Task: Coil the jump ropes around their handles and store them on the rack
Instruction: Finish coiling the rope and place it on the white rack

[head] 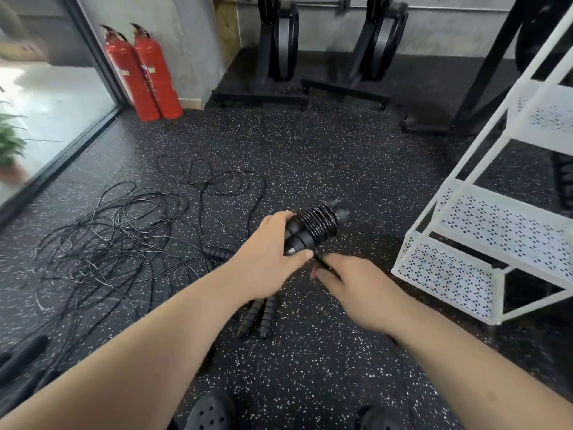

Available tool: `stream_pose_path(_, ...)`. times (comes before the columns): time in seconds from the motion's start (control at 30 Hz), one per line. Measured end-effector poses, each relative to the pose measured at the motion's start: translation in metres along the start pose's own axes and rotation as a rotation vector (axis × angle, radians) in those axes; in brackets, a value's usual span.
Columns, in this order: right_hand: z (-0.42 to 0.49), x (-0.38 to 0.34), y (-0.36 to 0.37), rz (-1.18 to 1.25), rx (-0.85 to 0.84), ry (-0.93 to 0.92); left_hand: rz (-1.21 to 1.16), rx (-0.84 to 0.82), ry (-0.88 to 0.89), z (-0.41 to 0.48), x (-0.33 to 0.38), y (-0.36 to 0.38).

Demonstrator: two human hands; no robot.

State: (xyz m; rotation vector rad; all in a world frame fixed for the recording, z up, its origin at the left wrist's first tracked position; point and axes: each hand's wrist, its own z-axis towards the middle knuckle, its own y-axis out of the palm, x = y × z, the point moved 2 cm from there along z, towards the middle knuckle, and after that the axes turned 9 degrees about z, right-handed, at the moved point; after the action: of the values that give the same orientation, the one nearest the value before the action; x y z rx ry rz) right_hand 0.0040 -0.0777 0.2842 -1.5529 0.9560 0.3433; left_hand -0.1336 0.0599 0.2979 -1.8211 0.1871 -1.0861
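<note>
Loose jump ropes [117, 237] are pictured tangled and uncoiled on the speckled gym floor [310, 169] at left, with spare handles [268, 315] lying nearby. At centre, a wound rope bundle [319, 225] is gripped by the left hand [269, 259], fingers curled round its handles to steady it. The rope's tail [319, 260] is pinched by the right hand [350, 283], apparently for tucking. The white rack [483, 243] stands near at right, handy for storing.

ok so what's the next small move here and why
Probably tuck the rope tail pinched by the right hand under the last wraps. The jump rope held by the left hand is already coiled round its handles, so only that end looks loose before it goes on the white rack.
</note>
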Motion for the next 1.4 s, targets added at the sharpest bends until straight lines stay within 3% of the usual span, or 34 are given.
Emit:
stream_pose_path(0.17,-0.016,-0.014,-0.008,-0.404,0.022,-0.067,0.214,0.009,-0.064,0.001,-0.009,-0.004)
stream_pose_path(0.47,-0.011,-0.009,-0.043,-0.620,0.126,-0.205,0.443,-0.137,0.072,-0.001,0.011,0.017)
stream_pose_path(0.6,-0.011,-0.002,-0.060,-0.496,0.174,-0.208,0.469,-0.170,0.190,-0.004,0.025,0.021)
stream_pose_path(0.83,-0.008,0.022,-0.082,-0.024,0.160,-0.098,0.427,-0.208,0.473,-0.018,0.046,0.019)
stream_pose_path(1.03,-0.013,0.015,-0.077,0.383,-0.004,-0.117,0.230,-0.215,0.368,-0.025,0.051,0.000)
stream_pose_path(1.13,-0.012,0.008,-0.073,0.446,0.123,-0.127,0.225,-0.101,0.370,-0.030,0.049,-0.006)
stream_pose_path(1.23,-0.012,-0.005,-0.068,0.565,0.261,-0.173,0.103,0.143,0.202,-0.025,0.044,-0.010)
stream_pose_path(1.3,-0.012,-0.014,-0.065,0.599,0.356,-0.212,-0.094,0.256,0.005,-0.020,0.044,-0.011)
stream_pose_path(1.4,-0.011,-0.023,-0.064,0.621,0.485,-0.243,-0.666,0.237,-0.214,-0.019,0.049,-0.004)
